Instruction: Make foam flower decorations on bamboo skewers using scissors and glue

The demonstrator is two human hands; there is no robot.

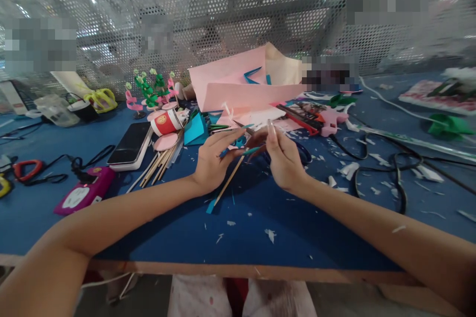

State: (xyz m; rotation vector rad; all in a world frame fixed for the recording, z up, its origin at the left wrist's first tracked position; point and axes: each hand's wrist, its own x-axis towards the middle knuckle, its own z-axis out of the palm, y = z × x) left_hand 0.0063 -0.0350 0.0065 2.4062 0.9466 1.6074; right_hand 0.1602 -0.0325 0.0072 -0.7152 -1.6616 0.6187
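Near the middle of the table my left hand (213, 161) has its fingers bent to the right, pinching a small blue paper strip (253, 150). Facing it, my right hand (285, 161) has its thumb raised and its other fingers curled against the strip's right end. Part of the strip is hidden by the fingers. Below them a thin wooden stick (229, 181) slants down to a blue paper scrap (210, 206). A grey pointed blade (243, 127) shows just behind the fingers. A dark blue loop (305, 153) lies partly hidden behind my right hand.
Pink paper sheets (245, 96) stand at the back. Left are a red-white paper cup (166, 123), wooden sticks (156, 168), a phone (131, 143) and a purple power box (86, 189). Right are a pink glue gun (332, 120), black cables (397, 178) and white scraps (349, 171).
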